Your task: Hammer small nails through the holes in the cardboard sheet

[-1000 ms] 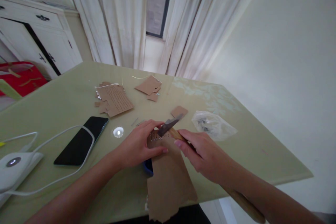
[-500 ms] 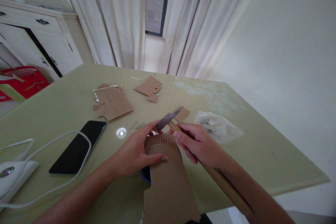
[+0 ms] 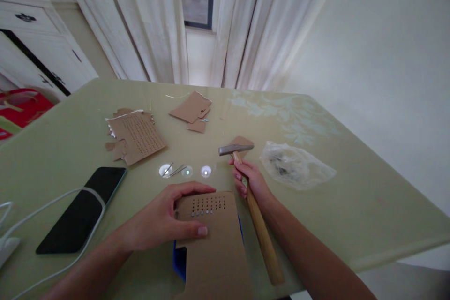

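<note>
My left hand [image 3: 165,218] grips the far left side of a brown cardboard piece [image 3: 214,253], thumb on top and fingers over the far edge. Rows of small holes run along that far end, and a few silvery nail heads show in the nearest row. Beneath the cardboard, a blue object [image 3: 180,262] peeks out on both sides; its kind is hidden. My right hand [image 3: 251,180] is closed around the wooden handle of a hammer [image 3: 262,229], close below the metal head. The hammer is to the right of the cardboard, apart from it.
Several thin nails [image 3: 177,170] lie beyond the cardboard. Punched cardboard scraps [image 3: 140,138] and plain scraps [image 3: 193,108] are farther back. A clear plastic bag [image 3: 298,166] lies right of the hammer. At left rests a black phone [image 3: 82,211] with a white cable [image 3: 100,199] across it.
The hammer has swung away from the cardboard's far end to its right, its head turning sideways. My left hand stays on the cardboard. The view has shifted, uncovering the holes and the nails beyond.
</note>
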The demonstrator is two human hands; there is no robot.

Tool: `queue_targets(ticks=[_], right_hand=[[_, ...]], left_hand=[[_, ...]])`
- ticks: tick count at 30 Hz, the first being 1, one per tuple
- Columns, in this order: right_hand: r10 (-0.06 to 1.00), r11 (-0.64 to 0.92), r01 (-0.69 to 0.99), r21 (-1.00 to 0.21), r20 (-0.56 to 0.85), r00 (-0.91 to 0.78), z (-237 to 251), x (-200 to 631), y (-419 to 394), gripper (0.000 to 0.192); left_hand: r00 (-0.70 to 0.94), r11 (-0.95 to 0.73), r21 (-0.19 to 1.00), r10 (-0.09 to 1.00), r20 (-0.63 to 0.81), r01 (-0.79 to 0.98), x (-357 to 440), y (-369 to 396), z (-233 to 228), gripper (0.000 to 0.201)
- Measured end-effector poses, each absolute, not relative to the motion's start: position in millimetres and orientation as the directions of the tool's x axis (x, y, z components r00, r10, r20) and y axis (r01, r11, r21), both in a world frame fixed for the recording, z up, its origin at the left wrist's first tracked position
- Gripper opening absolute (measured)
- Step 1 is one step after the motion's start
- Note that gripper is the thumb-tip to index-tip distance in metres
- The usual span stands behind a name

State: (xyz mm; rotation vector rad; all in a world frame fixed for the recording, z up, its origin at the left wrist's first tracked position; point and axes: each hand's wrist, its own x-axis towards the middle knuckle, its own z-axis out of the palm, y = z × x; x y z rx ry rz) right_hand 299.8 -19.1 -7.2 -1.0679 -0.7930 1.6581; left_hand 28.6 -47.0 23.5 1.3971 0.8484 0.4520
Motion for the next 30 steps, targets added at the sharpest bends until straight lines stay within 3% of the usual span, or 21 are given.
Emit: queue_targets(ticks=[4,6,9,12,17,24,26,30], right_hand=[[0.941,-0.338,-0.390,-0.857,-0.302,-0.151,-7,298,-19,0.045],[0.941,-0.339,-0.398,-0.852,-0.304,-0.151,-7,297,-20,0.044],[0.942,-0.336,-0.405,-0.851,-0.302,-0.146,-9,297,-21,0.045],[0.945,-0.328,-0.391,-0.860,-0.294,-0.145,-10,296,-21,0.044],[0.949,-0.312,-0.342,-0.886,-0.275,-0.154,-9,294,-23,0.045],[0.958,-0.276,-0.317,-0.907,-0.233,-0.167,-8,290,-25,0.045],[0.960,-0.265,-0.315,-0.911,-0.220,-0.170,-9,290,-25,0.045],[0.965,-0.245,-0.314,-0.917,-0.199,-0.172,-14,290,-23,0.043]], left_hand=[[0.468,0.005,0.982,0.879,-0.094,0.187,24,-36,25,0.046],[0.248,-0.073,0.933,0.968,-0.019,0.353,16,-26,24,0.040],[0.008,-0.098,0.635,0.990,0.143,0.767,1,-11,18,0.037],[0.027,-0.084,0.387,0.988,0.150,0.918,-12,-3,9,0.036],[0.113,-0.122,0.344,0.993,0.048,0.931,-14,0,0,0.031],[0.159,-0.172,0.176,0.984,0.084,0.969,-11,1,-8,0.026],[0.145,-0.169,0.215,0.982,0.124,0.962,-8,-1,-5,0.026],[0.134,-0.254,0.548,0.959,0.251,0.797,13,-16,27,0.033]])
